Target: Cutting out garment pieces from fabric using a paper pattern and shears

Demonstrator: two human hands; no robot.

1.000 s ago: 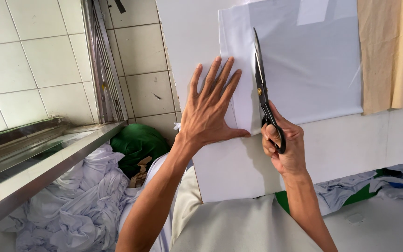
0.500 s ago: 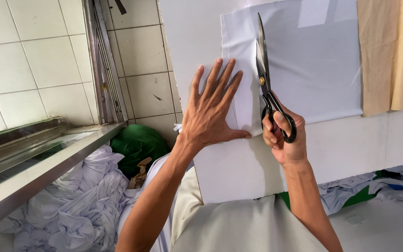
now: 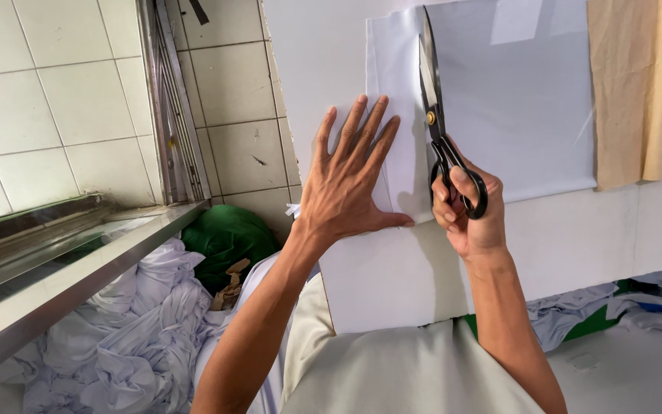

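My left hand lies flat, fingers spread, on the left part of a pale white fabric sheet spread over a white table top. My right hand grips the black handles of large tailor's scissors. The long blades lie nearly together and point away from me, along the fabric just right of my left fingers. A narrow strip of the fabric lies under my left hand, left of the blades.
Tan cloth or paper covers the table's far right. A heap of white fabric and a green bundle lie on the floor at left. A steel ledge and tiled wall stand left.
The scissors have shifted slightly away from me along the fabric, and my right hand followed. My left hand stays pressed on the sheet.
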